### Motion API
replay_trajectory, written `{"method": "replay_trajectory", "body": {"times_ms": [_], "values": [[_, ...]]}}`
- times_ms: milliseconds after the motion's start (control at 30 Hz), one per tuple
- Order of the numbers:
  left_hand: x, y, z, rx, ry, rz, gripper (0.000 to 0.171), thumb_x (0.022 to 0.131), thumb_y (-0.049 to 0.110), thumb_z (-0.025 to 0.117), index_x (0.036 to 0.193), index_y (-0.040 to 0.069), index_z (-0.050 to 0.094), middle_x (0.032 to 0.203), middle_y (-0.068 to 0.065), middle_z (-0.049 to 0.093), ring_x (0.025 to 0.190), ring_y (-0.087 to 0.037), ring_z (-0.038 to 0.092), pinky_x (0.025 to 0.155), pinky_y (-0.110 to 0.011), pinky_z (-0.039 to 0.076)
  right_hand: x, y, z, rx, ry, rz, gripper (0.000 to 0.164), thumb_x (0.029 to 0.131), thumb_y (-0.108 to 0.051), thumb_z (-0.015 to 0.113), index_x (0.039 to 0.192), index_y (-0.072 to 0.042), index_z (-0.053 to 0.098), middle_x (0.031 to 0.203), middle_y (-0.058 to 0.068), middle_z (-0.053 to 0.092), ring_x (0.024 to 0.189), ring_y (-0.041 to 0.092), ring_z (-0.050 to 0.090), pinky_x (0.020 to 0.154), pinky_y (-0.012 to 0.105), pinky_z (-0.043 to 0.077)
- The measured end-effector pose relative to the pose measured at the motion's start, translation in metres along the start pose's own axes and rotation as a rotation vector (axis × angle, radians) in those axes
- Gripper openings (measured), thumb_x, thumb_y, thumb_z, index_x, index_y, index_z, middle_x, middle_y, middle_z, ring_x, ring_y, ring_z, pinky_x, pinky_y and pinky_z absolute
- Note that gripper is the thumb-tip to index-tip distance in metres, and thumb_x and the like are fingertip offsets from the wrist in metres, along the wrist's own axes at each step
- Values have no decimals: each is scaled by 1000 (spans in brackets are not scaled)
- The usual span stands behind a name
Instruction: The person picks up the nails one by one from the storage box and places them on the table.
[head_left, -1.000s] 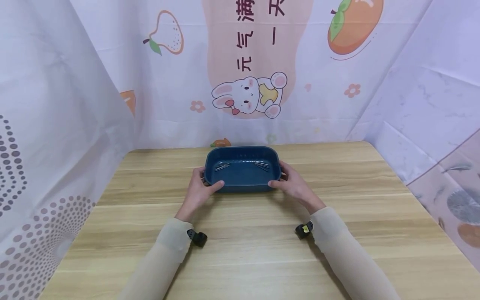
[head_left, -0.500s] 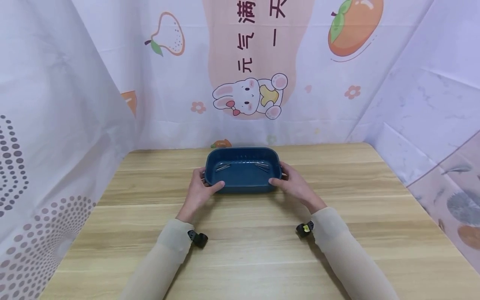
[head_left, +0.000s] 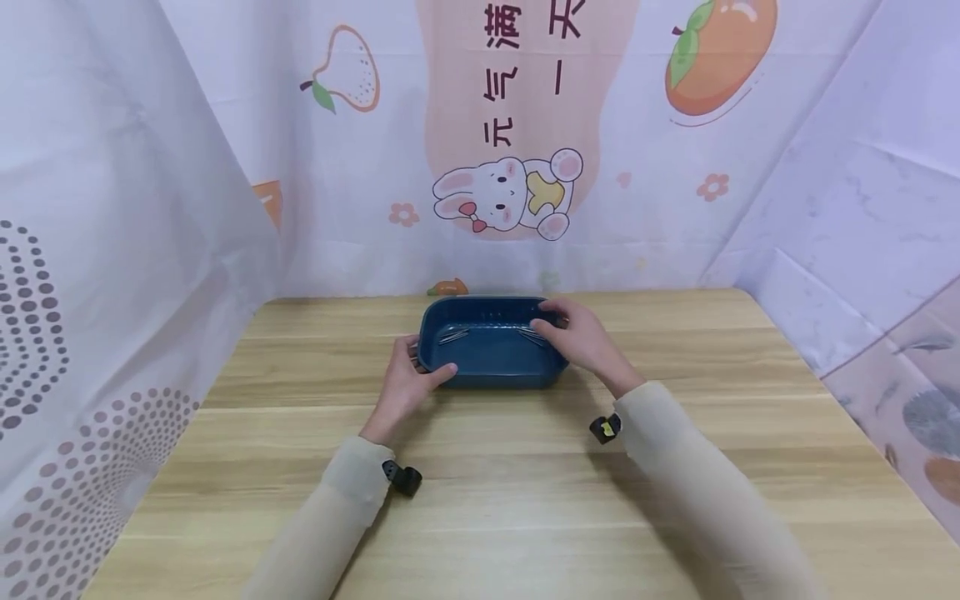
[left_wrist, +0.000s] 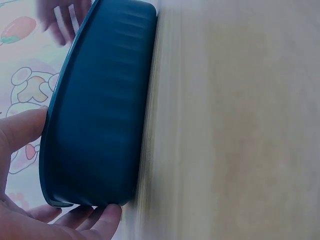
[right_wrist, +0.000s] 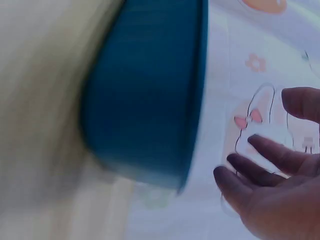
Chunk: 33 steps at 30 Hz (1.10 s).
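Blue dish [head_left: 491, 380] is gripped at its left end by the left hand [head_left: 407, 379]; the right hand [head_left: 581, 336], fingers parted and holding nothing, hangs above the right end, near thin metallic pieces [head_left: 531, 337] inside. The dish's long axis runs left-right on the counter [head_left: 495, 483].

Tray [head_left: 495, 380] open-topped, reachable from above mid-span. Left end blocked: left grip [head_left: 405, 385] on it. Right grip [head_left: 585, 337] hovers over right rim, obstructing that corner. Curtain [head_left: 345, 258] near behind; rear gap hidden. Front: open lane of worktop [head_left: 510, 475] between 2 sleeves [head_left: 352, 483].
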<state>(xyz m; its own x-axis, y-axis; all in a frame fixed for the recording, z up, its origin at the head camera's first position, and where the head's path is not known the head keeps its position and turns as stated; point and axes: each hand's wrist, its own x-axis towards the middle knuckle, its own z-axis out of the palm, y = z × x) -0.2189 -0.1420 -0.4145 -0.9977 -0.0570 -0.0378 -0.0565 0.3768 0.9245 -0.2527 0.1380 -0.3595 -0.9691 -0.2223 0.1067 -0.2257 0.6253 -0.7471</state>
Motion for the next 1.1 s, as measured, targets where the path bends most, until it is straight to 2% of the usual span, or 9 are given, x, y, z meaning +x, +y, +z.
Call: {"method": "replay_trajectory", "body": {"times_ms": [133, 400, 700, 867, 967, 1100], "values": [[0, 1, 2, -5, 2, -3, 78, 83, 24, 76, 141, 7, 27, 138, -20, 41, 121, -35, 47, 100, -47, 43, 15, -19, 2, -96, -55, -62, 43, 95, -34, 58, 127, -6, 57, 127, 11, 58, 114, 26, 56, 97, 43, 45], [-1, 1, 4, -2, 3, -24, 78, 83, 26, 76, 142, 10, 26, 140, -18, 40, 123, -34, 46, 101, -47, 42, 45, -46, 14, -284, -207, -180, 36, 95, -30, 60, 123, -8, 61, 113, 6, 64, 99, 20, 58, 89, 38, 50], [-3, 1, 6, -11, 1, -13, 78, 83, 25, 76, 141, 10, 26, 137, -18, 41, 122, -33, 48, 100, -46, 43, 74, -53, 35, -436, -341, -289, 29, 94, -24, 61, 118, -9, 65, 98, 2, 65, 87, 19, 57, 83, 31, 51], [-5, 2, 8, -16, -1, 13, 77, 82, 23, 76, 140, 8, 27, 136, -19, 42, 120, -34, 49, 99, -46, 44, 84, -59, 41, -522, -389, -336, 29, 94, -23, 62, 119, -8, 65, 102, 4, 66, 89, 18, 58, 86, 33, 51], [-6, 2, 10, -23, -4, 24, 79, 82, 23, 77, 140, 7, 27, 135, -19, 43, 120, -33, 49, 99, -46, 44, 89, -60, 43, -602, -428, -367, 29, 94, -24, 61, 119, -8, 65, 103, 4, 66, 88, 17, 59, 87, 34, 51], [-7, 2, 11, -33, 1, 27, 79, 81, 24, 78, 140, 7, 27, 133, -18, 44, 118, -32, 50, 98, -44, 45, 96, -59, 52, -760, -458, -436, 24, 95, -26, 60, 113, -11, 67, 92, -1, 64, 80, 16, 57, 79, 30, 51]]}}
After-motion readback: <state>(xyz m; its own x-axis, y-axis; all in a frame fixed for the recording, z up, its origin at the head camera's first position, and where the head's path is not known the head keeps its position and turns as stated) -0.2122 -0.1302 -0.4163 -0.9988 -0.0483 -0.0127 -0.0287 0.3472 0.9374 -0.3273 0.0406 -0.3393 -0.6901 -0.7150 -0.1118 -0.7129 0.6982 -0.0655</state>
